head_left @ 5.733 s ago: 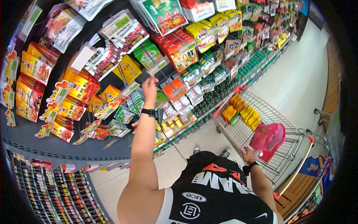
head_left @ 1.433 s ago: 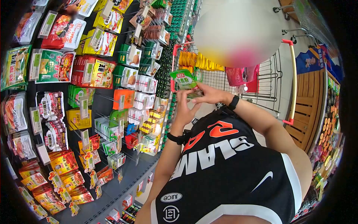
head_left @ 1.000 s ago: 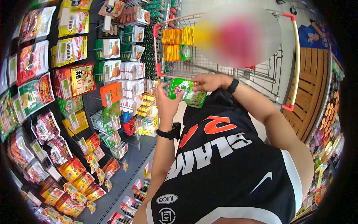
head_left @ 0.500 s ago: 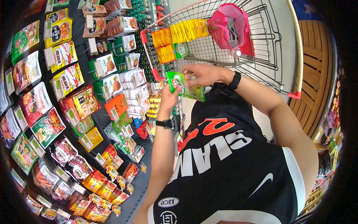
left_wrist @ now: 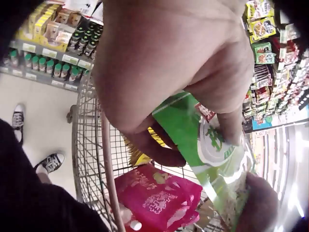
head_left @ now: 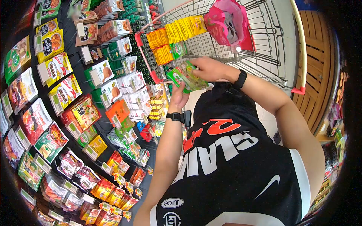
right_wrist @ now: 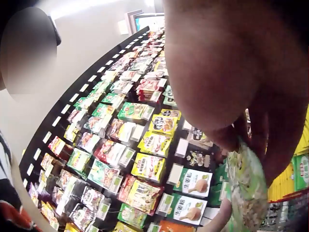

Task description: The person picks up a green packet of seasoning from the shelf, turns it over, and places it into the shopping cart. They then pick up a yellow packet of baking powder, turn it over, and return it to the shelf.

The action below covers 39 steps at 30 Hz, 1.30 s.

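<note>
A green packet [head_left: 182, 77] is held between both hands, over the near corner of the cart. My left hand [head_left: 178, 97] pinches its lower left end, with the thumb on its front. My right hand [head_left: 211, 69] grips the upper right part with bent fingers. In the left wrist view the left hand [left_wrist: 169, 58] spreads across the green packet [left_wrist: 186, 128], and fingers of the right hand [left_wrist: 260, 205] touch its clear lower part. The right wrist view shows the right hand [right_wrist: 217, 63] gripping the packet's [right_wrist: 248, 193] clear, lumpy side.
The wire cart [head_left: 277, 56] carries rows of yellow packets [head_left: 185, 29], a green packet [head_left: 178, 49] and a pink bag [head_left: 226, 28]. Hanging packets [head_left: 62, 69] fill the shelf on the left. A wooden slatted surface [head_left: 311, 71] stands beyond the cart's handle.
Several seconds ago my left hand was at the shelf and my right by the pink bag; now both hold the green packet. Over the last half second the packet has tilted slightly.
</note>
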Tool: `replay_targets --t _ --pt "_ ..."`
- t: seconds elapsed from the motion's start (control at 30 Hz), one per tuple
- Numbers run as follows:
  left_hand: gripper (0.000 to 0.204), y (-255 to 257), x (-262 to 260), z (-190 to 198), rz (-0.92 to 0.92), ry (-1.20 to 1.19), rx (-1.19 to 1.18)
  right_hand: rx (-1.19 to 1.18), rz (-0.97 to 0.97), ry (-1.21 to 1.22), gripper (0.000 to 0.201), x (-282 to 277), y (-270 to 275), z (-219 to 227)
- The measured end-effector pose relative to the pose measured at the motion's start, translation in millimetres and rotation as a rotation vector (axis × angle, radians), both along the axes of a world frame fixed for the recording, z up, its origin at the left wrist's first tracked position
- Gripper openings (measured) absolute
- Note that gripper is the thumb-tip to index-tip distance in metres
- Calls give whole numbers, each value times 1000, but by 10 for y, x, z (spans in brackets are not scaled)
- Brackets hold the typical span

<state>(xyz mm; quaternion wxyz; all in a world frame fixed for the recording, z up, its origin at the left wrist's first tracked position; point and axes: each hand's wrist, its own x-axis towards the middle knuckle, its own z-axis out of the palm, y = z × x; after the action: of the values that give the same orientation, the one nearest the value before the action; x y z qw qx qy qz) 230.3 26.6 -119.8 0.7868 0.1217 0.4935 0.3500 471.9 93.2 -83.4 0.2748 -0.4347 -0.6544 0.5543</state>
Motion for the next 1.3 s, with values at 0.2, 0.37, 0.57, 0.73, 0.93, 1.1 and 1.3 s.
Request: replay_targets --t 0.2,0.37,0.57,0.73,0.93,1.1,1.3 --pt "32 305 84 -76 -165 464 120 -145 -45 -294 32 102 -2 -414" --pt "23 648 229 -262 -315 933 258 -322 15 -499 40 281 -245 -593" --pt "30 884 -174 -1481 -524 1237 364 -178 321 -305 45 560 -774 -947" --pt "33 1152 -109 -1907 -653 1344 409 -173 83 -263 40 512 -997 -1003" --pt "35 1501 -26 -2032 -890 1566 435 -190 -68 -458 36 383 -957 -936" --pt "32 1599 -36 -2280 -914 1608 488 -313 -3 -472 48 404 -881 -875" --pt "33 1555 20 -2281 -918 1671 471 -371 -8 -475 47 403 -877 -861"
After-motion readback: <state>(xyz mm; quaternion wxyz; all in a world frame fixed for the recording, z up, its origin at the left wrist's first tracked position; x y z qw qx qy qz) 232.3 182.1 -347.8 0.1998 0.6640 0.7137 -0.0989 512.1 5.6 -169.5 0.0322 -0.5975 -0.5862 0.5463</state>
